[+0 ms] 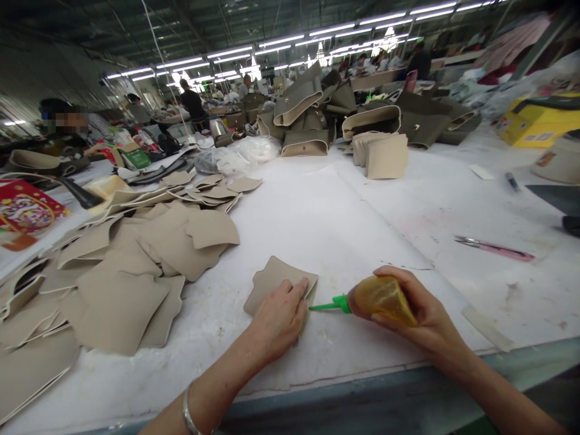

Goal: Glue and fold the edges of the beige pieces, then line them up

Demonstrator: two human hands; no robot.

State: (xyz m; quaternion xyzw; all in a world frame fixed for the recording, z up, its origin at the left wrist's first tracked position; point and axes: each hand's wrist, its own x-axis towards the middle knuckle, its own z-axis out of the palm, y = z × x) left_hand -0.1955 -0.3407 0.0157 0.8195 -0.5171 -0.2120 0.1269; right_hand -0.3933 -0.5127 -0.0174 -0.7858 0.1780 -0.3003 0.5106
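Along the left edge of the white-covered work table (344,229) lies a spread of flat beige cut panels (136,266), matte, with rounded corners and curved sides, overlapping loosely. Near the front edge, a single beige piece (274,279) of the same smooth, leather-like sheet lies flat. The left hand (278,320) presses on it, fingers close together and flat on its lower right part. A metal bangle (189,414) circles that wrist. Just to the right, the right hand (408,311) is wrapped around a soft amber squeeze bottle (383,299); its thin green nozzle (327,306) points at the right edge of the piece. Farther right, pink-handled scissors (496,248) lie on the table. At the far edge, olive folded bag shells (312,115) are stacked.
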